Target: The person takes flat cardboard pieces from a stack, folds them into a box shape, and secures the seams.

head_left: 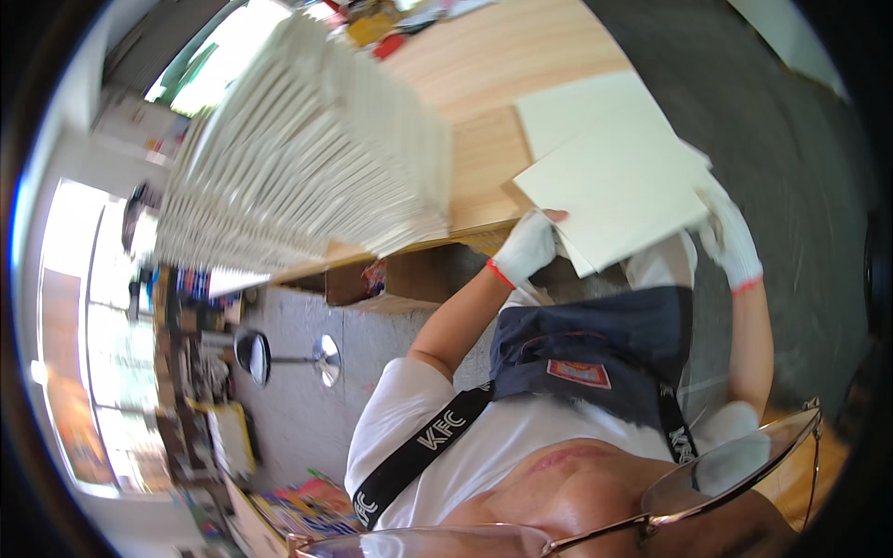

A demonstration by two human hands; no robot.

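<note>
Glasses (pixel 744 474) with thin metal rims are sitting closest to the lens along the bottom edge of the frame, and just above them a dark apron bib (pixel 595 349) is hanging over a white shirt. Right of centre, 2 white-gloved hands are gripping a pale square sheet (pixel 619 191): the left hand (pixel 526 246) is pinching its lower left corner, fingers (pixel 553 216) clamped on the edge, while the right hand (pixel 730 240) is holding the sheet's right edge, fingers closed on it. Another pale sheet (pixel 577 107) is lying behind it toward the top of the frame, on a light wooden surface (pixel 507 56). Filling the upper left, a tall, blurred stack of white sheets (pixel 307 149) is resting on that surface.
</note>
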